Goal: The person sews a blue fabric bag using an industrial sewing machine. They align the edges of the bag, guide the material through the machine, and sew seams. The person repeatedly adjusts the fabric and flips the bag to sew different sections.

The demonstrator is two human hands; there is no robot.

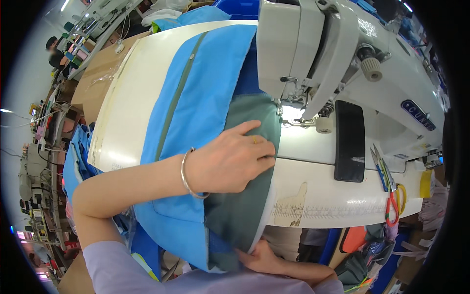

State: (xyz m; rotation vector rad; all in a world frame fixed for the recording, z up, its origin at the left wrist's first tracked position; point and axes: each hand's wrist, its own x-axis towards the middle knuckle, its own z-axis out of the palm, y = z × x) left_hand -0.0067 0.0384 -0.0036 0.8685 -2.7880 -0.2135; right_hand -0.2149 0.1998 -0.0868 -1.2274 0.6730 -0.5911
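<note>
A sewing machine [303, 54] stands at the right, its lit needle area over the far edge of a grey-green fabric panel [245, 210]. This panel lies over a bright blue fabric piece [196, 112] with a dark green zipper strip [178, 100]. My left hand [232, 161] rests on the grey-green panel just short of the presser foot. Its fingers are spread and slightly bent, pressing on the cloth. Below the table's front edge, my right hand [262, 257] pinches the panel's pale near edge; part of its grip is hidden.
Right of the needle lie a black smartphone [349, 142] and scissors [387, 181] with red and yellow handles, near a yellow roll [427, 183]. A ruler scale runs along the white table [323, 196]. Cardboard [100, 78] sits at the left; a person [55, 53] is far off.
</note>
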